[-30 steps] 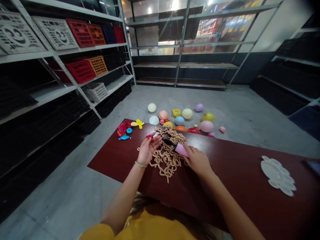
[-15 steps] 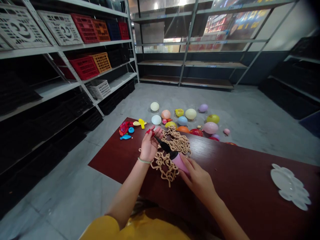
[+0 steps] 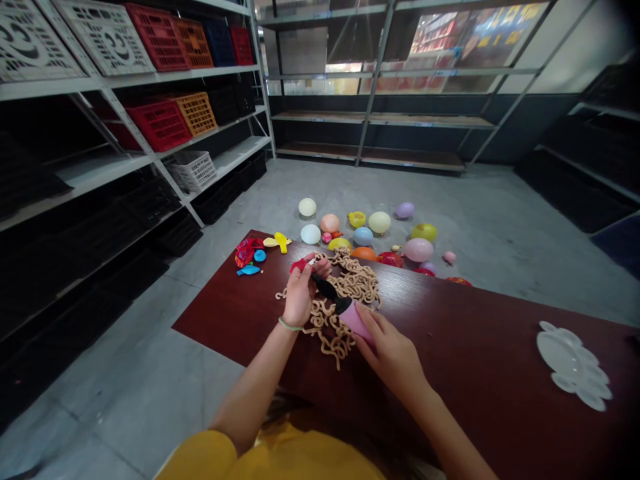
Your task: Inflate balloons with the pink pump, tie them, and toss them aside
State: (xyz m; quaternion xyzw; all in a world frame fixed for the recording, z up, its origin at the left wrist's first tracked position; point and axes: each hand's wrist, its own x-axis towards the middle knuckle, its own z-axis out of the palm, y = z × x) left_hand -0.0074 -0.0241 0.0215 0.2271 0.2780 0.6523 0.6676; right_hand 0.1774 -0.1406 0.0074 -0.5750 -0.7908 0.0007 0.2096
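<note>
My right hand (image 3: 396, 348) is wrapped round the pink body of a balloon pump (image 3: 353, 320). The pump's black nozzle end points up and left into my left hand (image 3: 300, 297). Between the thumb and fingers of that hand is a small limp red balloon (image 3: 299, 266), close to the nozzle tip. Whether its neck is over the tip is hidden by my fingers. Under both hands, a heap of tan, curly rope-like strands (image 3: 356, 283) lies on the dark red table (image 3: 465, 373).
Limp red balloons (image 3: 246, 251), blue balloons (image 3: 249, 270) and yellow balloons (image 3: 281, 241) lie at the table's far left corner. A white scalloped palette (image 3: 570, 360) is on the right. Beyond the table, several inflated balloons (image 3: 379, 222) rest on the floor. Shelves with crates (image 3: 160, 123) stand left.
My left fingers have curled in closer round the nozzle end, and more of the red balloon shows above the thumb. The right hand keeps its grip on the pump. The view has shifted slightly.
</note>
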